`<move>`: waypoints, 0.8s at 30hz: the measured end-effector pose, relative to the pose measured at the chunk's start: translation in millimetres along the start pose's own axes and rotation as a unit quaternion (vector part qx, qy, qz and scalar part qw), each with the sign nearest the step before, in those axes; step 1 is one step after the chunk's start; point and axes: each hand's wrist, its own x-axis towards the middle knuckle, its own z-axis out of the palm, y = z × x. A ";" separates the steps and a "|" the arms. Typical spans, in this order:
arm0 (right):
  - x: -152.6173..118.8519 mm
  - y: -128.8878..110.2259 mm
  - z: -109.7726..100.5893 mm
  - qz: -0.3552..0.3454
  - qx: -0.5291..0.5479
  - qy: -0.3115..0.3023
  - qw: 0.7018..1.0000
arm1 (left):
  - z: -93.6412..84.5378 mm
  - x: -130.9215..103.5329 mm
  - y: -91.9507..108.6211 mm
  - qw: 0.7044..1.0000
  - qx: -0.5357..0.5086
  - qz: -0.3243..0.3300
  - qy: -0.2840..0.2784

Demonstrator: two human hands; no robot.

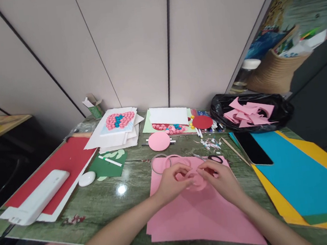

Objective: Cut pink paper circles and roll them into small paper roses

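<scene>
Pink paper sheets (pixel 192 217) lie on the green table in front of me. Above them, my left hand (pixel 174 182) and my right hand (pixel 218 177) pinch a curled strip of pink paper (pixel 198 183) between them, one at each side. Just beyond my hands, a metal ring (pixel 157 164) and looped pink paper (pixel 175 157) rest at the sheets' far edge. Scissors with black handles (pixel 215 158) lie behind my right hand. Farther back is a pink paper oval (pixel 159 141) on top of pens.
Left are a white device (pixel 39 197) on red paper (pixel 75 154), a white mouse (pixel 87 178) and green paper (pixel 115 165). Right are a phone (pixel 253 147), blue paper (pixel 302 177), a pencil (pixel 235 151) and a black bag (pixel 219 110) holding pink scraps (pixel 249 112).
</scene>
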 end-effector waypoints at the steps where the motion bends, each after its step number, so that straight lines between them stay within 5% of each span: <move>1: 0.6 2.0 0.1 0.007 0.006 0.005 1.000 | 0.9 0.5 -1.2 1.000 -0.003 -0.007 0.019; 4: 2.3 5.7 -0.1 0.038 0.042 0.018 0.998 | 1.8 4.0 -4.6 0.997 -0.019 -0.019 0.067; 9: 4.6 0.4 2.6 0.103 0.179 -0.062 0.977 | -0.1 7.7 -5.7 0.994 -0.056 -0.028 0.094; 24: 7.9 1.0 -0.4 0.078 0.261 -0.076 0.959 | -2.9 10.2 -9.0 0.971 -0.188 -0.134 0.059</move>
